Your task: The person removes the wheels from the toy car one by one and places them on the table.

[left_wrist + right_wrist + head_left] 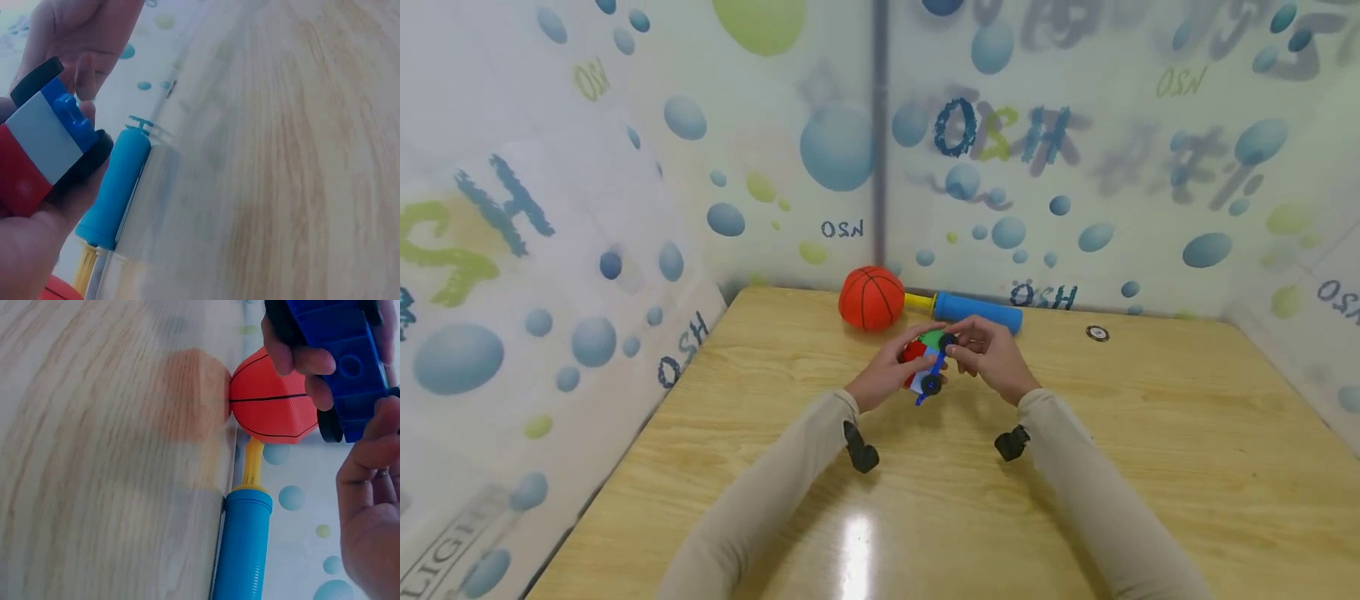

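Observation:
A toy block vehicle is held between both hands; its blue wheeled base [937,364] is turned toward the right hand. In the left wrist view, a white block [45,134] and a red block [22,178] sit on that base between black wheels; the head view also shows a green piece [932,337]. My left hand [886,372] grips the vehicle's body, with the thumb across its side. My right hand [997,357] has its thumb and index finger pinching the vehicle at a black wheel [948,341] on the far end. The vehicle is raised above the table.
Behind the hands, an orange-red basketball [871,298] rests near the wall. A blue hand pump [977,312] with a yellow end lies beside it. A small black-and-white disc [1097,333] is at the back right of the wooden table [1165,450].

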